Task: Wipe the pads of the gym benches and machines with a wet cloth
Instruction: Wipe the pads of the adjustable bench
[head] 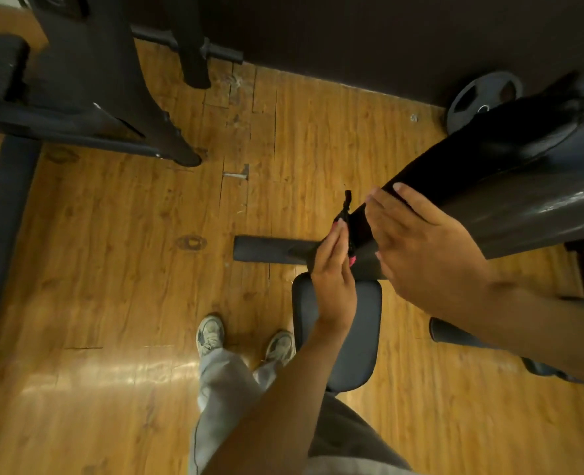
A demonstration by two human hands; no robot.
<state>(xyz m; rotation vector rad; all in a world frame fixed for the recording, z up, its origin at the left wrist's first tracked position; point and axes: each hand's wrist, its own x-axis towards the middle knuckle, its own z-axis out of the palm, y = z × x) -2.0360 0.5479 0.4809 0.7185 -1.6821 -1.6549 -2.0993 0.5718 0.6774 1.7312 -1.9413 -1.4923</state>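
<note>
At the glossy black vinyl bench pad's [510, 166] end, a limp dark cloth [347, 214] is pressed flat between the straight-fingered left hand [333, 269] and flat right hand [421, 241], best gathered by its edge.

No readable text, label, brand or number shows anywhere; the weight plate [485, 98] at far right may carry markings, but they are too blurred to read.

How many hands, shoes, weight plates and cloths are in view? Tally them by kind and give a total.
Hands: 2, left hand, right hand
Shoes: 2, left shoe, right shoe
Weight plate: 1
Cloth: 1
Total: 6
</note>
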